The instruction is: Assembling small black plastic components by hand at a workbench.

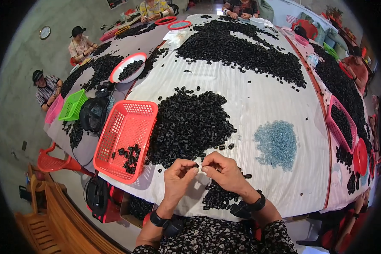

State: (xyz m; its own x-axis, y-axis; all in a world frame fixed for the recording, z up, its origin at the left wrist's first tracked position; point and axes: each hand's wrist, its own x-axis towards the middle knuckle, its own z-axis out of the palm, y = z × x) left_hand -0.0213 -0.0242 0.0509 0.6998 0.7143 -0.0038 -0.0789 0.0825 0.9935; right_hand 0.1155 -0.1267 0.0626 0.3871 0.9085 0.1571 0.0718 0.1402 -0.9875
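My left hand (178, 178) is closed in a pinch on a small black plastic piece (196, 165), just over the near part of the white cloth. Close beside it, my right hand (227, 173) has thumb and forefinger pressed together, the tips almost meeting the left ones; what they hold is too small to make out. Beyond my hands spreads a big heap of black plastic pieces (190, 122). A smaller black pile (218, 195) lies under my right wrist. To the right is a patch of small clear bluish pieces (277, 144).
A red plastic basket (122, 127) with a few black pieces stands on my left. A white red-rimmed basin (136, 74) sits farther back. The long black pile (241, 48) covers the far cloth. Several people work around the tables. A wooden chair (51, 211) is at lower left.
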